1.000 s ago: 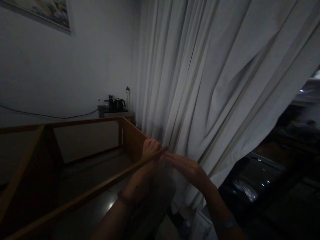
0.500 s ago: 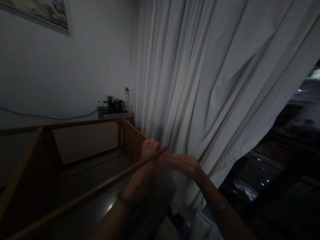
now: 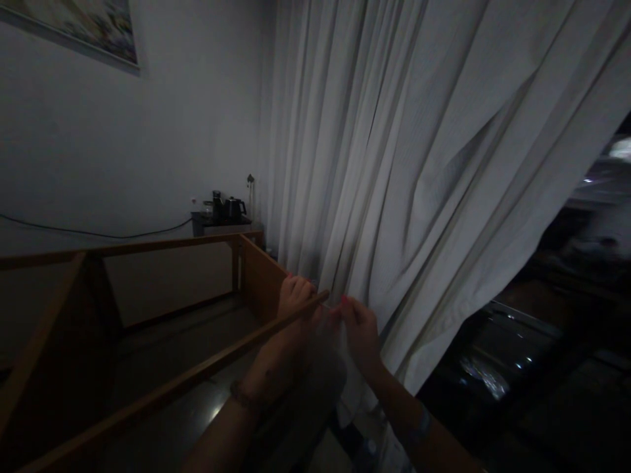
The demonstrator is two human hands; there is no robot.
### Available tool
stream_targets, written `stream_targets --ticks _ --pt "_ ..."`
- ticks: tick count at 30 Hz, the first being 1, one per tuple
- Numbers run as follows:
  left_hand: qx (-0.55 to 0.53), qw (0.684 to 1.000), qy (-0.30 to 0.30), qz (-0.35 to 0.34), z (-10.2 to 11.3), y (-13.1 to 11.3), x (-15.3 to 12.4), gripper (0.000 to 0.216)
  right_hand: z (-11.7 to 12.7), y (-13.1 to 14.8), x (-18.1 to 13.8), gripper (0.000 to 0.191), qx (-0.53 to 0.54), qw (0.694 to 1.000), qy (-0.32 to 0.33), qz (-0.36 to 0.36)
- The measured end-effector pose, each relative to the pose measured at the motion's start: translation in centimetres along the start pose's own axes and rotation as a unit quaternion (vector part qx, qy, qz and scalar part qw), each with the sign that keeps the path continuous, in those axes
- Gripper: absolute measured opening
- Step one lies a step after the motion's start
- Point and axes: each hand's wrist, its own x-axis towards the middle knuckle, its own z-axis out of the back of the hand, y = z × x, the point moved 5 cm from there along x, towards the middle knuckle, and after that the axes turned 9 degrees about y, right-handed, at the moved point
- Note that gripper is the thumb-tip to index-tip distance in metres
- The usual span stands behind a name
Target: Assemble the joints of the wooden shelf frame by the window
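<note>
A wooden frame (image 3: 197, 376), like a shelf unit lying on its back, spreads from the left to the middle. My left hand (image 3: 294, 297) reaches under its near rail, fingers curled over the edge of the end panel (image 3: 263, 272). At the rail's end, my right hand (image 3: 359, 323) is closed in a pinch, thumb and fingertips together. Something thin and pale (image 3: 329, 306) shows between the fingertips and the rail's tip; dim light hides its kind.
Long white curtains (image 3: 374, 164) hang close behind my hands. A small cabinet (image 3: 224, 228) with a black kettle (image 3: 235, 207) stands in the far corner. A cable (image 3: 98, 233) runs along the wall, below a framed picture (image 3: 83, 26). Dark glossy items (image 3: 488, 374) lie at the right.
My right hand has gone from stretched, flat fingers at the rail's end to a closed pinch slightly to the right. My left hand stays on the frame.
</note>
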Motion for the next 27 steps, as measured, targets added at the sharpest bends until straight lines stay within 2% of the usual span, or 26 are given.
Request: stream_targets --ticks 4,8,10,13,16,19,21,23,25,27 --pt "0.017 1.000 -0.006 -0.019 -0.2 -0.1 0.0 0.012 -0.3 -0.5 0.0 0.049 0.053 0.998 0.016 -0.025" --pt "0.021 0.999 -0.015 -0.020 -0.1 0.0 0.0 0.010 0.0 -0.8 0.0 0.038 0.067 0.997 0.043 -0.016" --pt "0.019 1.000 -0.016 -0.015 0.0 0.0 0.1 0.008 0.7 -0.6 0.0 0.031 0.034 0.998 0.044 0.010" --pt "0.009 1.000 -0.018 -0.019 0.0 0.0 0.1 0.006 2.0 0.2 -0.2 0.021 -0.091 0.991 0.050 0.089" --pt "0.003 0.999 -0.026 -0.019 0.0 0.1 0.1 0.005 2.8 1.2 -0.6 0.016 -0.218 0.952 0.084 0.199" --pt "0.000 0.999 -0.033 -0.025 -0.1 0.1 0.1 0.004 3.2 1.7 -0.9 0.023 -0.333 0.891 0.111 0.289" --pt "0.000 0.999 -0.035 -0.030 -0.1 0.0 0.1 0.004 3.2 2.0 -1.0 0.020 -0.398 0.853 0.101 0.321" --pt "-0.002 0.999 -0.037 -0.025 -0.1 0.0 0.1 0.005 3.1 2.2 -1.0 0.009 -0.435 0.834 0.080 0.330" --pt "-0.005 0.999 -0.038 -0.016 -0.2 0.1 0.1 0.004 2.7 2.2 -1.0 0.015 -0.439 0.841 0.067 0.309" --pt "-0.007 0.999 -0.033 -0.009 -0.3 0.4 0.1 0.004 2.3 2.0 -1.0 0.030 -0.403 0.878 0.065 0.251"
